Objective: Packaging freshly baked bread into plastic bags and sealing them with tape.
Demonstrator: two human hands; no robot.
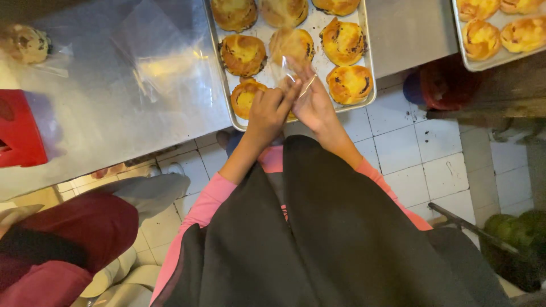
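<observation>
My left hand (267,113) and my right hand (313,102) meet over the near edge of a metal baking tray (364,34) that holds several round golden buns with dark swirls (343,41). Between the fingers of both hands is a thin clear plastic bag (289,73), held above the buns; a bun (291,45) shows through it. Both hands pinch the bag's edge. My arms wear pink sleeves over a dark apron.
A stack of clear plastic bags (153,62) lies on the steel table (102,113). A bagged bun (24,43) sits far left, above a red box (20,131). A second tray of buns (500,28) is at top right. Another person's leg (85,227) is lower left.
</observation>
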